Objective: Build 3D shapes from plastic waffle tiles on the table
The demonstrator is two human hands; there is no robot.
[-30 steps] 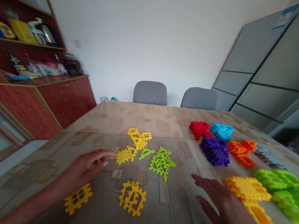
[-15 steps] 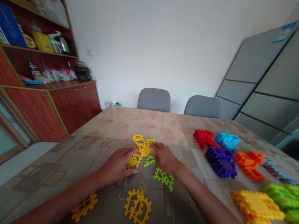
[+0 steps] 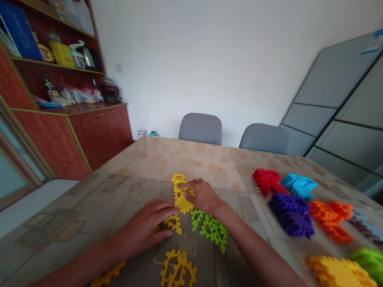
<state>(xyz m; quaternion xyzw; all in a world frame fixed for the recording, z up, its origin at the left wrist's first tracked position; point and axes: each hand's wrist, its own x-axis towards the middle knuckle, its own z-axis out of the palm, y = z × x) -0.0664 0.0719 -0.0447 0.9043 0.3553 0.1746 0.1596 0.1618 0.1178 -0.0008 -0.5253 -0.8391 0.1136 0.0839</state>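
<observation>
My left hand (image 3: pixel 151 224) is curled around a yellow interlocking plastic piece (image 3: pixel 174 223), its thumb and fingers on either side. Part of that piece is hidden by the fingers. My right hand (image 3: pixel 204 198) has its fingers closed at the right side of a cluster of yellow toothed building pieces (image 3: pixel 184 205), covering some of them. Beside the right wrist lie green toothed pieces (image 3: pixel 212 230). Nearer to me are yellow curved pieces (image 3: pixel 178 272), and another yellow piece (image 3: pixel 107 277) shows partly behind my left forearm.
On the table's right side stand piles of red (image 3: pixel 266 180), light blue (image 3: pixel 299 186), purple (image 3: pixel 291 215), orange (image 3: pixel 331 217), yellow (image 3: pixel 346 277) and green pieces (image 3: pixel 372 265). Two grey chairs (image 3: pixel 200 128) stand beyond the table (image 3: pixel 152 158). A wooden cabinet (image 3: pixel 99 135) is at left.
My left hand has drawn its yellow piece toward me, leaving a gap from the cluster. My right hand has shifted over the cluster's right side. The view has turned slightly left.
</observation>
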